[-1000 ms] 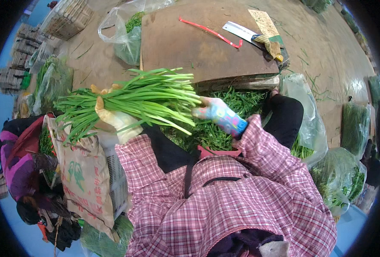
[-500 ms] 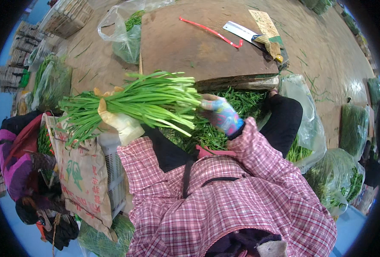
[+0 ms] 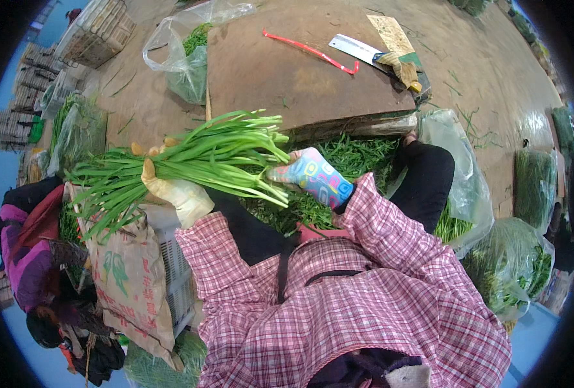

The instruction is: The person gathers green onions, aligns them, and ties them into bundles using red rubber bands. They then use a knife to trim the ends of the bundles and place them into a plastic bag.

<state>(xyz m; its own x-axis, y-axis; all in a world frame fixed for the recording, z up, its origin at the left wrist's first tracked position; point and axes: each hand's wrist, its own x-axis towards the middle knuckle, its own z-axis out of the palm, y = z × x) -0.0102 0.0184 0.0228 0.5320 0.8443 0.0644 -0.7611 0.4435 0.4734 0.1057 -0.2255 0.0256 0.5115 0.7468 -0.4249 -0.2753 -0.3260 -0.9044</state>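
A thick bunch of green chives [image 3: 222, 152] with pale stem ends lies across my left hand [image 3: 177, 191]. That hand, in a cream glove, is closed around the bunch, its fingertips showing on the far side. At the stem ends on the right is my right hand [image 3: 293, 171], gloved, with a patterned blue and pink sleeve cuff. Its fingers close on some of the stems, partly hidden by them. Loose green trimmings [image 3: 358, 158] form a heap below, between my legs.
A low brown board [image 3: 306, 77] stands ahead, bearing a cleaver [image 3: 358, 46] with a wrapped handle and a red strip [image 3: 309, 50]. Bags of greens [image 3: 507, 265] sit to the right. A crate [image 3: 176, 258] with a paper sack [image 3: 128, 278] stands left, near another person [image 3: 31, 252].
The bunch and my left hand have shifted slightly left. My right hand has moved left and slightly down along the stem ends, and is less blurred.
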